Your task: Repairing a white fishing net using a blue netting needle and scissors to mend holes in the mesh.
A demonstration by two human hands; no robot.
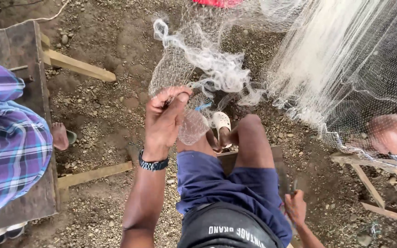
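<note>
My left hand is raised in front of me, fingers pinched on a fold of fine white fishing net. The net hangs from that hand over my left knee and spreads up and to the right in a large sheet. A dark watch is on that wrist. My right hand is low beside my right thigh, closed around a thin dark tool whose kind I cannot make out. I sit in blue shorts with a white clog on one foot.
A person in a purple plaid shirt sits on a dark wooden bench at left, with a bare foot on the gravel. Another person's knee shows under the net at right. Wooden planks and a frame lie on the stony ground.
</note>
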